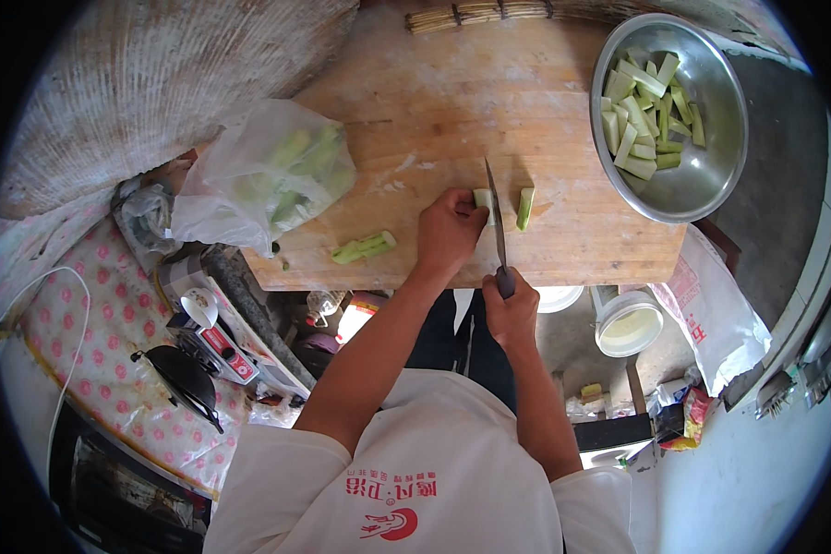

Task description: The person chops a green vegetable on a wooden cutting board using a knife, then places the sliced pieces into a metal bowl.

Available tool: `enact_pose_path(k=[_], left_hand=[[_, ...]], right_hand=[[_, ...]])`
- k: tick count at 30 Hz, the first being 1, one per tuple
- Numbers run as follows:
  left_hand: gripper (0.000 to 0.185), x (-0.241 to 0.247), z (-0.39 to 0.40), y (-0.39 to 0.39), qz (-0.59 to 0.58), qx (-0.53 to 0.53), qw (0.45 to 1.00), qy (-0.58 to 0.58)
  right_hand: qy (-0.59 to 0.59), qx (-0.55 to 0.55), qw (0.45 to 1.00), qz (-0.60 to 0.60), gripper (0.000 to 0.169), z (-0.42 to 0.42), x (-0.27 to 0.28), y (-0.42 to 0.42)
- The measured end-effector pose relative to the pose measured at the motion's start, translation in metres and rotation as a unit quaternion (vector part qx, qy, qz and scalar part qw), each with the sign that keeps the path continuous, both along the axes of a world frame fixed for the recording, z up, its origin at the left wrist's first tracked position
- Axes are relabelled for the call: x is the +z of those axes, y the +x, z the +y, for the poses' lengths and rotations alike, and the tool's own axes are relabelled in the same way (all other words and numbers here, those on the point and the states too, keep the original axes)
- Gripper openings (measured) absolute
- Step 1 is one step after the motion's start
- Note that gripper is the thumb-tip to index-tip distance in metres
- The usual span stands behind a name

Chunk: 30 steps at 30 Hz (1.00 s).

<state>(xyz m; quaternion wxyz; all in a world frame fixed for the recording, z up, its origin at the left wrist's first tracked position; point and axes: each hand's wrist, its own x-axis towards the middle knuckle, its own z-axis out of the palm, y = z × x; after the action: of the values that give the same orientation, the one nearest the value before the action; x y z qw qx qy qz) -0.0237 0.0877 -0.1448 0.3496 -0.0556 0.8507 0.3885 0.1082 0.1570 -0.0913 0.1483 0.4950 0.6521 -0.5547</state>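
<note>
My right hand [511, 305] grips the dark handle of a kitchen knife [498, 221], its blade pointing away from me over the wooden board [415, 90]. Close to the blade's left side, my left hand [451, 227] holds a pale green vegetable piece [482, 199] by the fingertips. A cut strip [525, 208] of the same vegetable lies just right of the knife. Farther left rests a peeled green stalk length [364, 247]. At the upper right, a steel bowl [717, 138] contains many cut green pieces [637, 131].
A translucent plastic bag [263, 173] with green vegetables sits on the board's left. A bundled straw brush [481, 14] lies along the far edge. Below the board's right side stand a white bucket [629, 325] and a white sack [720, 311]. A black pan lid [176, 381] is at lower left.
</note>
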Motion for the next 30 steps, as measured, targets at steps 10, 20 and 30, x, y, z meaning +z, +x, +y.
enact_pose_path(k=[10,20,30], left_hand=[[0.021,0.001,0.003,-0.002,0.002,-0.009,1.0,-0.013],[0.017,0.004,0.004,-0.007,-0.004,-0.031,0.999,-0.029],[0.018,-0.013,-0.012,-0.004,-0.008,-0.012,1.0,-0.003]], right_hand=[[-0.014,0.011,1.0,-0.016,0.025,-0.006,0.001,-0.002],[0.035,-0.005,0.999,0.026,0.028,-0.022,-0.04,0.007],[-0.011,-0.031,0.999,0.006,0.029,-0.009,-0.009,0.002]])
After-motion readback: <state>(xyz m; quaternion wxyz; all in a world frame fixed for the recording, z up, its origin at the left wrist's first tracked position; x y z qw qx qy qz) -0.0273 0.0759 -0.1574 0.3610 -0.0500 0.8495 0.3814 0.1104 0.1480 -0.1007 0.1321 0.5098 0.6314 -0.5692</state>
